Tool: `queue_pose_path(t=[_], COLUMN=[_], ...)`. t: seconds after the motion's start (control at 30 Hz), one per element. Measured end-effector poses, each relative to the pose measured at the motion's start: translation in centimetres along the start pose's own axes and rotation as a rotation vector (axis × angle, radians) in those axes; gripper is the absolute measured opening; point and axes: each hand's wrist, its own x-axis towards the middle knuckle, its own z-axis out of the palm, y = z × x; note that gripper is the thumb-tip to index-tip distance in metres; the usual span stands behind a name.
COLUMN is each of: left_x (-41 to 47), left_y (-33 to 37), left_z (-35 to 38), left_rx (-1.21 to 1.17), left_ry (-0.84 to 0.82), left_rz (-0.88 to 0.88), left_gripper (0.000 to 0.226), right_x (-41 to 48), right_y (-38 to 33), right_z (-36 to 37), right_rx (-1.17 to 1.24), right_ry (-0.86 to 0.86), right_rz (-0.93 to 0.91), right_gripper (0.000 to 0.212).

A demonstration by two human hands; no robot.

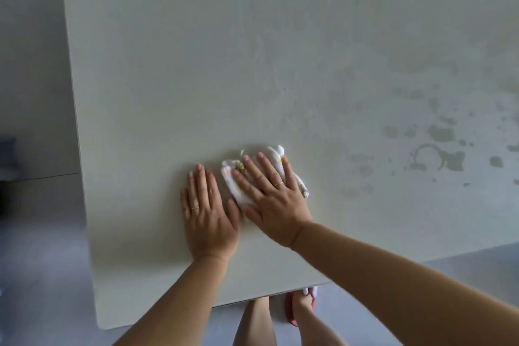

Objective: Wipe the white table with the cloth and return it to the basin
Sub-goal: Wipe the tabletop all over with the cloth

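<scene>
My right hand (269, 199) lies flat on the white cloth (273, 153), with the fingers straight and a little spread, and it presses the cloth against the white table (168, 78). The cloth is crumpled under my palm. Its ends come out beyond my fingertips and on both sides of the hand, and a small yellowish mark shows on it near my index finger. It sits in the near part of the table, not far from the front edge.

My left hand (209, 211) rests flat on the bare table just beside the cloth, with the fingers straight and close together. Its thumb almost touches the thumb of the right hand. It holds nothing. On each hand there is a thin gold ring (279, 184).

To the right of the cloth, well apart from it, the table surface has darker wet patches (441, 135), one of them curved like a part of a circle. Fainter marks go up the middle of the table.

Below the front edge of the table I see my legs and one foot in a red sandal (302, 306) on the grey floor (33, 64). At the far left edge stands something dark (7, 149), too blurred to name.
</scene>
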Motion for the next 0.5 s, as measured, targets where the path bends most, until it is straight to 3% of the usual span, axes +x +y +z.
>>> queue_pose_path(t=[0.07,0.1,0.2,0.27,0.3,0.37,0.43,0.5], left_x=[0.0,0.0,-0.1,-0.1,-0.1,0.0,0.0,-0.1], left_y=[0.0,-0.1,-0.2,-0.1,-0.1,0.1,0.1,-0.2], left_z=[-0.1,-0.1,0.0,0.0,0.0,-0.2,-0.2,-0.1], left_rx=[0.001,0.003,0.01,0.013,0.013,0.006,-0.006,-0.012], left_ry=[-0.011,-0.012,-0.018,-0.035,-0.045,-0.058,-0.063,-0.054], left_rz=[0.0,0.002,0.0,-0.01,-0.014,-0.025,-0.015,0.0], left_gripper=[0.066,0.067,0.068,0.068,0.067,0.064,0.063,0.065], right_x=[0.7,1.4,3.2,3.8,3.8,2.8,2.4,3.2], right_y=[3.2,4.8,6.5,3.1,0.8,-2.1,-0.2,3.4], right_z=[-0.6,-1.0,-1.8,-1.4,-1.0,-0.4,-0.7,-1.4], right_rx=[-0.087,-0.124,-0.056,0.015,0.038,0.038,0.0,-0.077], right_ry=[-0.047,-0.039,0.029,0.057,0.047,0.025,-0.039,-0.047], right_rz=[-0.205,-0.182,0.31,0.543,0.524,0.249,-0.042,-0.093], right_gripper=[0.066,0.067,0.067,0.067,0.067,0.066,0.062,0.061])
